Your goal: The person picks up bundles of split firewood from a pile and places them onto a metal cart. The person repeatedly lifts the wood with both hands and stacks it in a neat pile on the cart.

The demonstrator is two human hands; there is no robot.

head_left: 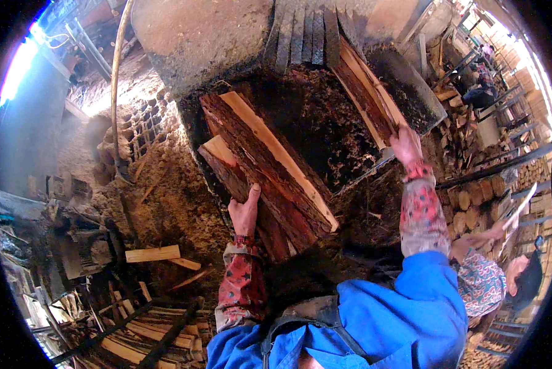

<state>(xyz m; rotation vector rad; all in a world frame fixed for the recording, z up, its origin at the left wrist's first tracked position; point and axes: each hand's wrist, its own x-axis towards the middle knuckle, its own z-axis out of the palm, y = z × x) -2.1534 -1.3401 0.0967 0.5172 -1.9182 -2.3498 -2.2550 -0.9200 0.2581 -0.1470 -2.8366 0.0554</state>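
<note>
My left hand (243, 210) is closed on the edge of a bark-covered wood slab (226, 171), its thumb on top and its other fingers mostly hidden. Against that slab lies a longer wood slab (270, 163) with rough bark and a pale sawn edge, slanting over a dark, sooty opening (313, 129). On the right, my right hand (406, 147) grips the near end of another slab, a split wood piece (371, 92) with reddish bark and pale wood. The far end of that piece reaches toward grey metal strips (300, 34).
A worn masonry top (202, 40) lies beyond the opening. At the left a long pole (116, 92) leans over a sawdust heap (165, 197). Cut wood (134, 341) is stacked at lower left, with log piles (472, 203) at right. A person (485, 283) is close on my right.
</note>
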